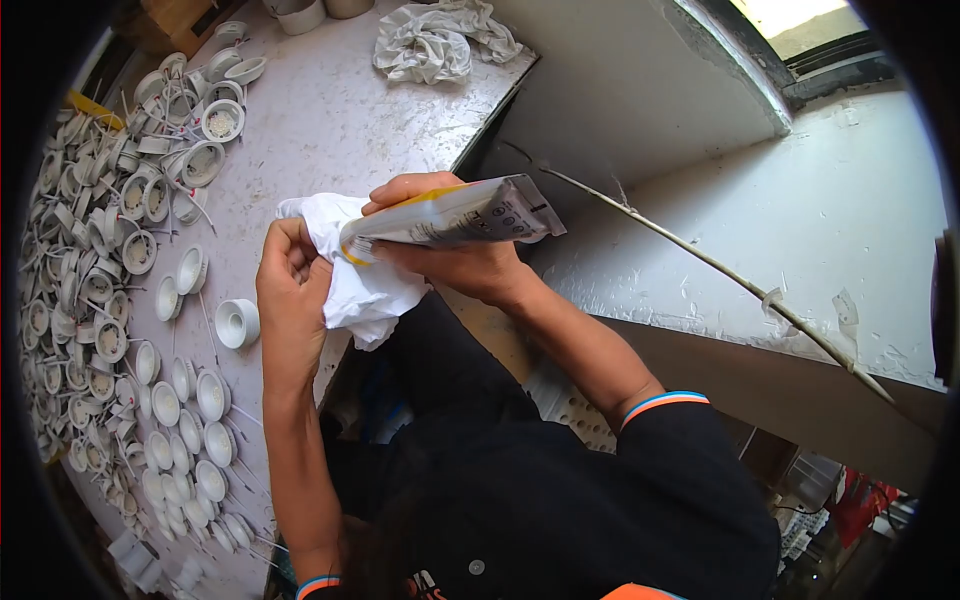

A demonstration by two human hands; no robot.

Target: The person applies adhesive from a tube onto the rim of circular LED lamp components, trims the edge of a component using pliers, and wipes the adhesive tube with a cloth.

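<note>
My right hand is wrapped round a white and yellow tube with a dark printed end. The tube's flat crimped end points right and its other end meets a white cloth. My left hand pinches the cloth at its left side, fingers curled into it. The cloth hides the tube's tip. Just left of my left hand, a round white cup-shaped part lies on the table.
Many white round fittings with wires are heaped on the left, with several in rows nearer me. A crumpled cloth lies at the table's far corner. A thin stick crosses the ledge at right.
</note>
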